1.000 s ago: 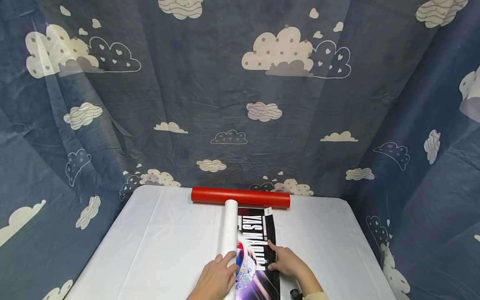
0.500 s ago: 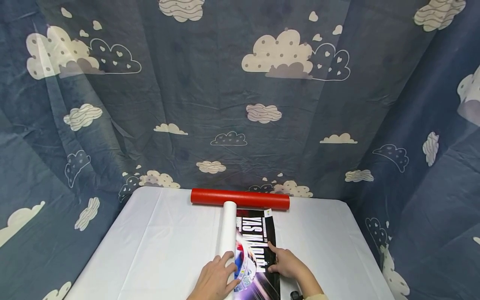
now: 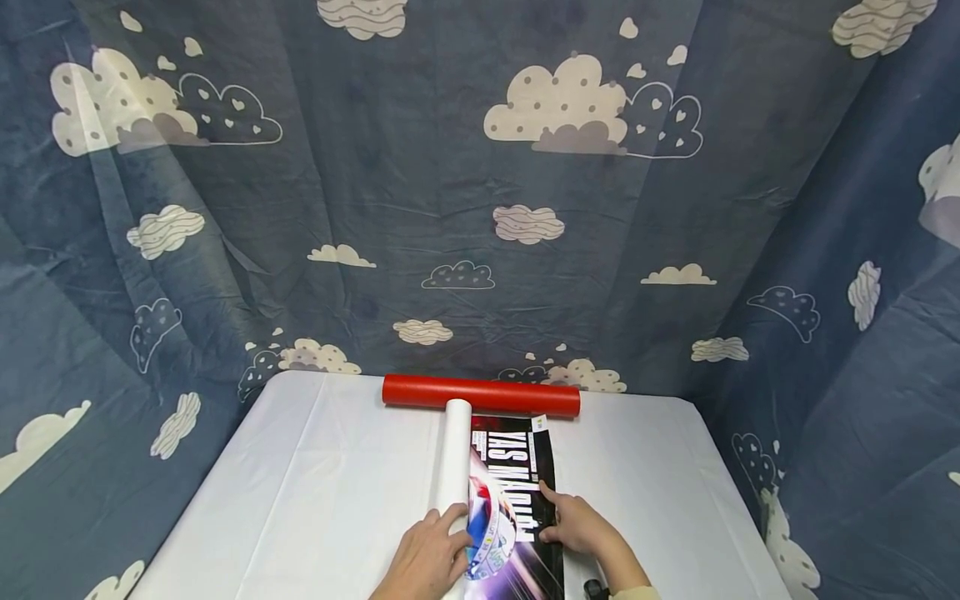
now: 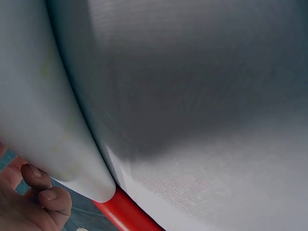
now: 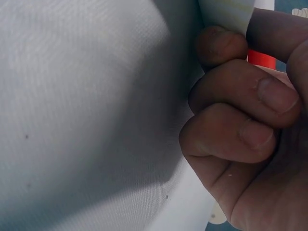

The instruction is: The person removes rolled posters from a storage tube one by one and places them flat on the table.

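A poster point(image 3: 517, 492) lies partly unrolled on the table, its dark printed face with large white letters showing. Its rolled part is a white tube point(image 3: 456, 454) along the left side. My left hand point(image 3: 429, 550) grips this roll from above, fingertips over its right side; in the left wrist view, curled fingers point(image 4: 50, 195) show beside the white roll. My right hand point(image 3: 581, 527) pinches the poster's right edge. In the right wrist view, one fingertip is under the sheet's pale back point(image 5: 226, 14), the other fingers curled toward the palm.
A red tube point(image 3: 480, 394) lies crosswise at the table's back edge, just behind the far end of the roll. The white-covered table point(image 3: 322, 483) is enclosed by dark blue cloud-patterned cloth point(image 3: 420, 208). A small black object point(image 3: 595, 589) is by my right wrist.
The roll and my left hand have shifted slightly left, and my right hand with the poster's edge slightly right. A little more of the printed face shows between them.
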The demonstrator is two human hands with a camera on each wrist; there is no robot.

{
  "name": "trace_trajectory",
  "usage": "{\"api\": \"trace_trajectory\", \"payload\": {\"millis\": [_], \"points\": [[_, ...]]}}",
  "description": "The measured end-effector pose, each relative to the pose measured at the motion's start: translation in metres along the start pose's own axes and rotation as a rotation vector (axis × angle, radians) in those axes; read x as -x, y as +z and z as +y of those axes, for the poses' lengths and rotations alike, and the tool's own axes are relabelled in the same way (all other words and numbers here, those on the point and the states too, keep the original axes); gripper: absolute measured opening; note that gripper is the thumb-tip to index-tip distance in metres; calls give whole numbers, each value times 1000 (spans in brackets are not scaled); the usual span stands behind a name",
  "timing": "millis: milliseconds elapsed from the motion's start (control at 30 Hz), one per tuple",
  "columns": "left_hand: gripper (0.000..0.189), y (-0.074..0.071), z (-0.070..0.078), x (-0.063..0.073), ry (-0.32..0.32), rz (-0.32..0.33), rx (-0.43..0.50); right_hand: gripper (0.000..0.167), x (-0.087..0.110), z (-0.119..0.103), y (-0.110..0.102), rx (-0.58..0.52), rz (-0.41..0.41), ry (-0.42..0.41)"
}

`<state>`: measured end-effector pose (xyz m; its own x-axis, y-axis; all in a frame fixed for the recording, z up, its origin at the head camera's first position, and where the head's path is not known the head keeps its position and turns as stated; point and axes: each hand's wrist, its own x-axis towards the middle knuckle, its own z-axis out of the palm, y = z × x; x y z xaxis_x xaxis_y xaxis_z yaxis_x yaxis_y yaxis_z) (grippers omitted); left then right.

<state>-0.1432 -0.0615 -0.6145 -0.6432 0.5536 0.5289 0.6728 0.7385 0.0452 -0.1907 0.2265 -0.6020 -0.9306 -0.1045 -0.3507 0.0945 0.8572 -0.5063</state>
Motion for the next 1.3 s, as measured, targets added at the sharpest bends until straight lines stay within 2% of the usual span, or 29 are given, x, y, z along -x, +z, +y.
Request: {"api": "trace_trajectory", "payload": {"millis": [267, 333, 500, 633, 733, 933, 1200, 1300], "points": [[13, -4, -1, 1, -55, -109, 30, 91, 2, 3, -2, 5, 9, -17], [12, -6, -1, 1, -74, -113, 37, 91, 1, 4, -2, 6, 11, -19], [2, -7, 0, 0, -116, -77, 61, 92, 1, 5, -4, 3, 10, -16], [14, -5, 0, 0, -143, -92, 74, 92, -1, 6, -5, -1, -1, -2], [13, -4, 1, 0, -142, -109, 66, 93, -2, 9, -5, -5, -7, -3], [13, -6, -1, 0, -100, -92, 31, 95, -7, 20, -3, 15, -15, -18], [9, -6, -2, 1, -156, -183, 71, 95, -1, 17, -6, -4, -24, 15], [10, -6, -2, 0, -164, -196, 71, 94, 0, 16, -7, -8, -19, 18]]}}
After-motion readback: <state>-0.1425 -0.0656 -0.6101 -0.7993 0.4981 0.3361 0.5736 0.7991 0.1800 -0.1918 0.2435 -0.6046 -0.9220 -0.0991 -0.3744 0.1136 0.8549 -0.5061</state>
